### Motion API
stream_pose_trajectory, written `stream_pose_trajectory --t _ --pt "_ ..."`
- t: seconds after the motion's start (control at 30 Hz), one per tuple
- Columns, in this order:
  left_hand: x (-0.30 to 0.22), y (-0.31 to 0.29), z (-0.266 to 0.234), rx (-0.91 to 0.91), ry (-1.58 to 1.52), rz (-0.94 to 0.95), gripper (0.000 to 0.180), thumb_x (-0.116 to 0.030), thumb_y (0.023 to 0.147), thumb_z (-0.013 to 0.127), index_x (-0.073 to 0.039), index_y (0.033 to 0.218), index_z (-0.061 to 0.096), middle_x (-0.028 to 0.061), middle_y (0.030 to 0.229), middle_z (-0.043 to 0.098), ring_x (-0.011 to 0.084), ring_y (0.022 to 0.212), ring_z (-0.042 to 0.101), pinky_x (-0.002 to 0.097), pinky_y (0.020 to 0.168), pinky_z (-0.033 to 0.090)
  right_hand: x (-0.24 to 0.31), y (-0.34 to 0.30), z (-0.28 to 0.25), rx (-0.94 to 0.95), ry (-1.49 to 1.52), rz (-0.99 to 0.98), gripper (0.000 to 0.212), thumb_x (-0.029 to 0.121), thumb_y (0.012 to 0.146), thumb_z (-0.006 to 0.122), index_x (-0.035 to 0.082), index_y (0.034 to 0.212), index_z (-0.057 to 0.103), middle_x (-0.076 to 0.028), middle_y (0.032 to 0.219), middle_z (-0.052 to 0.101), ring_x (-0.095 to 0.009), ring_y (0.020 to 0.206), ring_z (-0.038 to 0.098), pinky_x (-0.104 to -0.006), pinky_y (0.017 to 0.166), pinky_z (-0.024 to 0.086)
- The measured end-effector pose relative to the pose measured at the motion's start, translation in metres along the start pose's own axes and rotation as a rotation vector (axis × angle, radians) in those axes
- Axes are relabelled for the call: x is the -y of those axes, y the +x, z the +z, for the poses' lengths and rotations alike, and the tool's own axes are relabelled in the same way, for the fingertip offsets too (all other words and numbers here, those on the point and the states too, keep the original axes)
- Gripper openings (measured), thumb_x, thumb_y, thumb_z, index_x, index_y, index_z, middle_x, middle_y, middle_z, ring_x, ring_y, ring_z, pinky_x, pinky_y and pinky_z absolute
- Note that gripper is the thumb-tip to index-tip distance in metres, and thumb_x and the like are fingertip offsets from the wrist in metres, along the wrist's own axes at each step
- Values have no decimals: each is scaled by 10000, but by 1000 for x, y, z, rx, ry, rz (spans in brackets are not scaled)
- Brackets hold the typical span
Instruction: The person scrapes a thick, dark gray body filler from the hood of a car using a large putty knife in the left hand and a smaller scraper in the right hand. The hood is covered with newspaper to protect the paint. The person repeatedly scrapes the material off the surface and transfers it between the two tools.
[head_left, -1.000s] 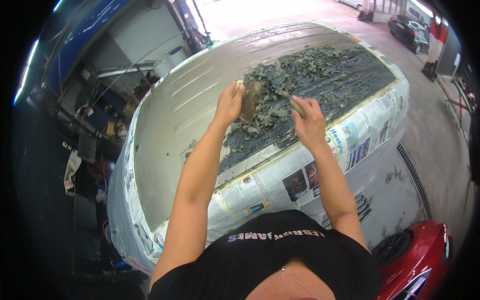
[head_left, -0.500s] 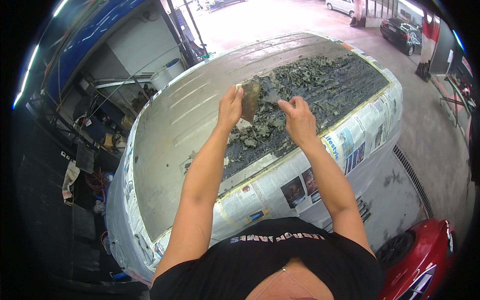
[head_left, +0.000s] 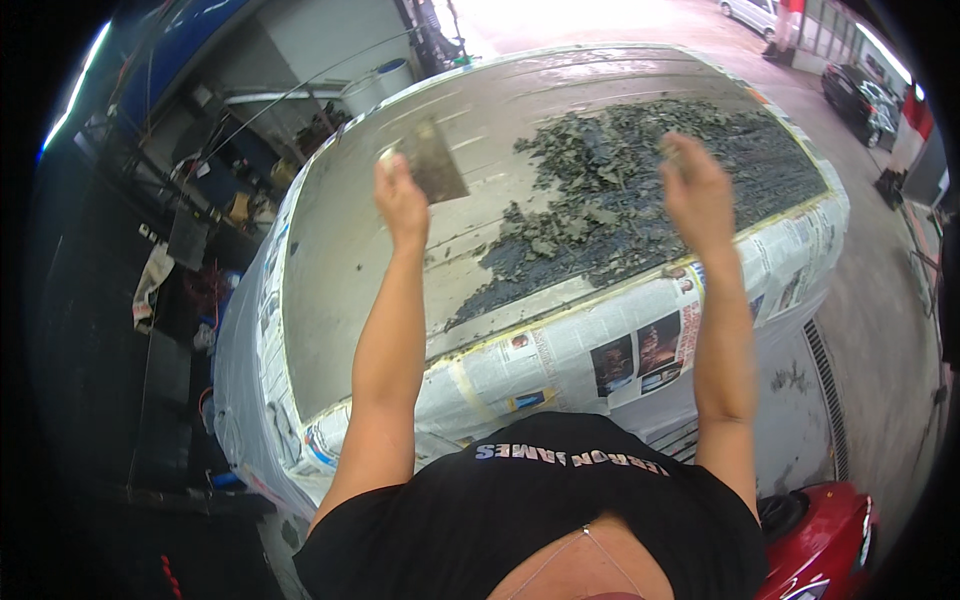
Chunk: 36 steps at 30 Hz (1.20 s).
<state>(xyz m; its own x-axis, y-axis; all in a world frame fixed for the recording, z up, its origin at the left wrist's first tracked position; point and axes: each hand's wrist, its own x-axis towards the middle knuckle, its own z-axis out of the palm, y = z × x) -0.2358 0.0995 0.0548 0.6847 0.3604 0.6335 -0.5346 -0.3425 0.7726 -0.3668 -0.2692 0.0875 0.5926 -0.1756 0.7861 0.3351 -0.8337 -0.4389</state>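
My left hand (head_left: 403, 205) is closed on a wide scraper (head_left: 440, 165), a flat, stained, roughly square blade, raised over the bare part of a vehicle roof (head_left: 330, 290). Dark, wrinkled flakes of loosened paint (head_left: 590, 160) cover the roof's right part, with a ragged edge towards the bare grey-beige surface. Above these flakes is my right hand (head_left: 700, 190), smeared by motion, its fingers bent together. Something small and dull shows at its fingertips, too blurred to name.
Newspaper masking (head_left: 560, 370) and yellow tape line the roof's near edge. Plastic sheeting (head_left: 240, 400) hangs down the left side. A red car (head_left: 825, 540) stands close at the lower right, a black car (head_left: 860, 100) farther off. Buckets (head_left: 393, 75) stand beyond the roof's far left.
My hands have moved apart: the left has carried the scraper left, off the flakes, and the right has swung to the right. The view has shifted slightly.
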Motion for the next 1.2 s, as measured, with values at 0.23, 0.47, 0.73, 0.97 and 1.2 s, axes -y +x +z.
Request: stream_pose_trajectory --t 0.23,0.47,0.73,0.97,1.2 --pt "51 -63 -200 -544 -304 -342 276 -191 1046 521 -27 1257 588 82 1167 649 193 1030 608 330 888 482 -53 4 28 371 -206 83 306 153 931 670 24 1208 656 -170 1027 736 -324 885 715 -401 801 533" --pt "73 -129 -326 -510 4 -505 280 -117 951 680 -25 1208 615 54 1092 661 158 943 614 321 828 495 3 -29 75 428 260 363 315 179 929 686 10 1190 632 -127 948 724 -189 869 682 -331 763 504" --pt "97 -80 -255 -81 528 -487 274 -172 835 788 17 990 666 139 832 711 260 737 655 388 704 508 -35 -91 66 330 443 523 315 181 970 675 -7 1217 620 -72 956 714 -133 882 660 -271 793 503" --pt "110 -59 -160 37 675 -439 308 -178 833 757 26 1048 671 261 966 718 440 933 696 484 817 536 -75 -170 29 42 524 764 321 197 989 684 36 1249 588 -33 910 698 -23 612 473 -198 536 360" --pt "107 -40 -159 201 685 -374 355 -169 845 751 49 1106 647 288 1012 707 481 1010 667 499 883 524 -81 -211 38 -115 402 662 325 185 998 665 25 1270 585 -53 923 693 -51 644 503 -205 572 395"
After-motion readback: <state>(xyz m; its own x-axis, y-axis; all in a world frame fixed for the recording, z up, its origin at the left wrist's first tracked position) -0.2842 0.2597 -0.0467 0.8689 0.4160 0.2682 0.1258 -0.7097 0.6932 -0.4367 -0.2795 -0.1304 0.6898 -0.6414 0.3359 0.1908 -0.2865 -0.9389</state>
